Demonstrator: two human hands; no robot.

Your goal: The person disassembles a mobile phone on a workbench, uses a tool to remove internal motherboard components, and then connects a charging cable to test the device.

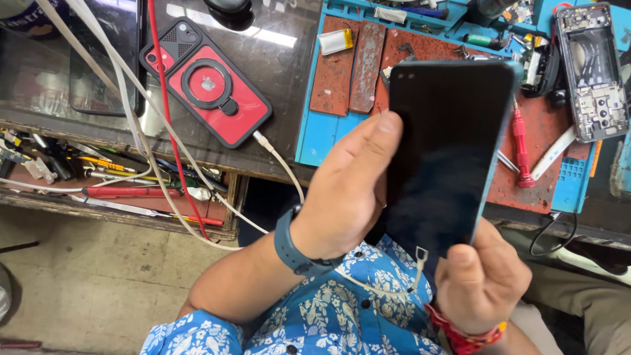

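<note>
Tabletop (276, 98): dark glass surface across the top of the view, its front edge running just above the hands; a shelf of loose tools hangs under it at left.
Mat (322, 131): blue work mat with rust-red pads on the right half of the tabletop, crowded with small parts.
Phone (444, 154): dark, blank-screened slab held upright over the lap, in front of the mat and covering part of it.
Left hand (345, 194): curled onto the phone's left edge, thumb pressed flat on the glass near the top; a watch sits on the wrist.
Right hand (480, 279): closed around the phone's bottom corner, thumb on the lower edge; a red thread band on the wrist.
Red phone (207, 82): lies face down at left on the tabletop, well apart from the hands, a white cable plugged in.
Open frame (591, 72): stripped phone body at far right.
Screwdriver (521, 148): red, on the mat, just right of the held phone.
Free room: bare floor at lower left.
</note>
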